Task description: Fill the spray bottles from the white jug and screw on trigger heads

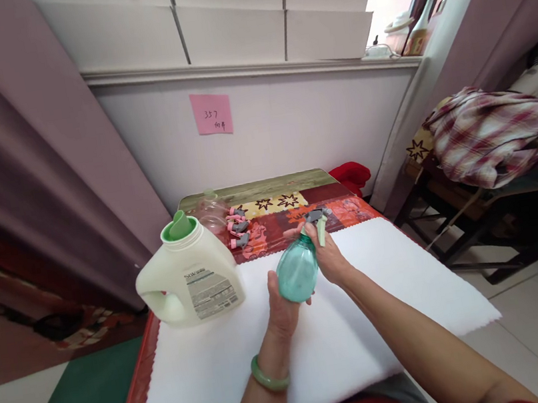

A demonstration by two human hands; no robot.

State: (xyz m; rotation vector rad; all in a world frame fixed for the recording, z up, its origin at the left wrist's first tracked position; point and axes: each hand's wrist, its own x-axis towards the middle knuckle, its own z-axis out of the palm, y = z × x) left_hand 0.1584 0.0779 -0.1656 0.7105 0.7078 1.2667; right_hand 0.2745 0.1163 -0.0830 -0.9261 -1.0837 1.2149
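Note:
A teal spray bottle (298,268) is held above a white cloth (393,290) on the table. My left hand (281,310) cups the bottle's round body from below, fingers wrapped round it. My right hand (325,254) grips the bottle's neck, just under the grey and green trigger head (319,219). A green bangle (269,375) circles my left wrist. A large white detergent jug (194,274) with a green cap stands to the left of the bottle.
Behind lie pink and grey spray heads (239,227) and a clear bottle (210,211) on a patterned tablecloth (296,214). A pink note (211,113) sticks to the wall. Plaid clothing (496,134) is piled on a rack at right.

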